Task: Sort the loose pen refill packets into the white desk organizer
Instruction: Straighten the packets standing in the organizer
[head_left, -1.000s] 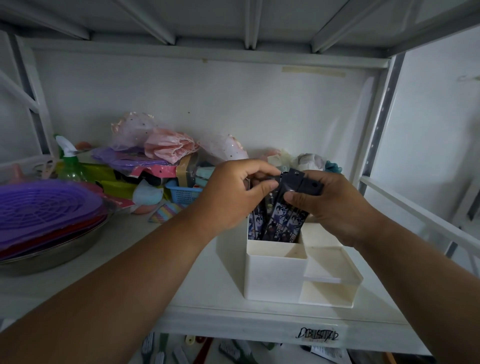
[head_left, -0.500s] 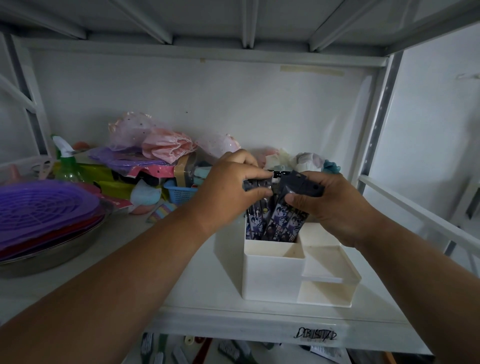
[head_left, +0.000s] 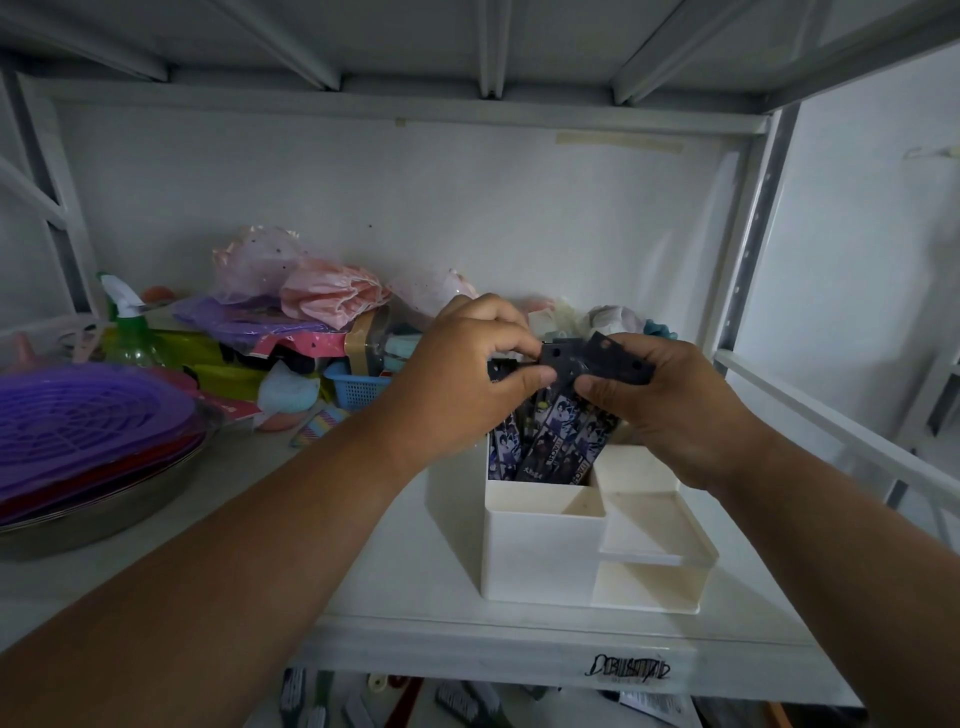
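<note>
A white desk organizer (head_left: 540, 556) stands on the shelf near its front edge. Several dark pen refill packets (head_left: 550, 447) with purple printed pictures stand upright in its tall back compartment, leaning a little. My left hand (head_left: 467, 374) pinches the black top tabs of the packets on the left. My right hand (head_left: 670, 395) grips the black tops of the packets on the right. The lower front compartments of the organizer hold nothing that I can see.
Purple and red plastic lids (head_left: 78, 421) lie stacked in a metal basin at the left. A green spray bottle (head_left: 130, 332), a small blue basket (head_left: 358, 387) and pink fabric (head_left: 327, 291) crowd the back. A white metal upright (head_left: 748, 244) bounds the right side.
Both hands have stayed on the packet tops over the organizer. My left hand's fingers have closed further round the left tabs, and the packets sit slightly more bunched together.
</note>
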